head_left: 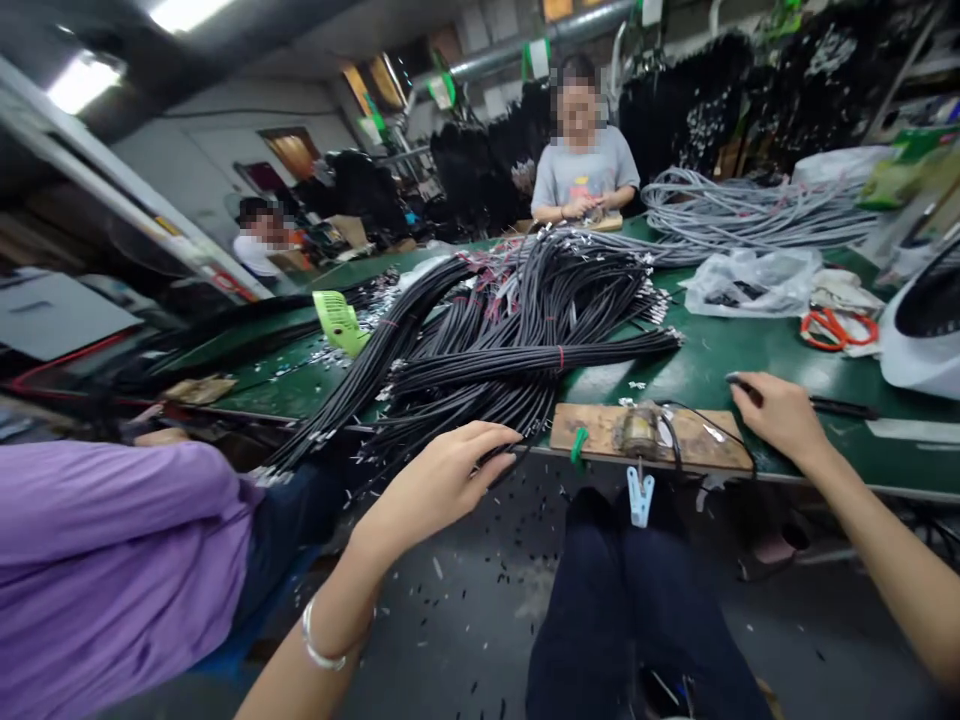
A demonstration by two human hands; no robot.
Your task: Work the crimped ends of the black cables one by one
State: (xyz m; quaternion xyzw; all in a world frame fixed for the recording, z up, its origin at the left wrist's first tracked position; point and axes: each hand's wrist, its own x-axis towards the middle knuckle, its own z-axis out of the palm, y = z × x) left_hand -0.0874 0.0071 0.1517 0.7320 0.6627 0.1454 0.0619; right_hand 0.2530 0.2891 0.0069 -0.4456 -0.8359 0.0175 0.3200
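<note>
My left hand [442, 482] is at the table's front edge, beside the near ends of a large heap of black cables [480, 370]. Its thumb and fingers are pinched together on what looks like a thin black cable, mostly hidden by the hand. My right hand [784, 415] rests over the table, right of a wooden board [585, 425], fingers curled on a small dark piece [733, 379] I cannot make out. A small motor [640, 432] is mounted on the board. A light blue clothes peg [640, 497] hangs at its front, and a green clip [578, 445] sits to the left.
A tied cable bundle [540, 365] lies across the heap. Behind are grey cable coils [750, 210], a plastic bag [754, 283], orange-handled scissors [838, 328] and a green fan [339, 322]. A co-worker's purple sleeve [127, 540] is close on the left; another person [585, 170] sits opposite.
</note>
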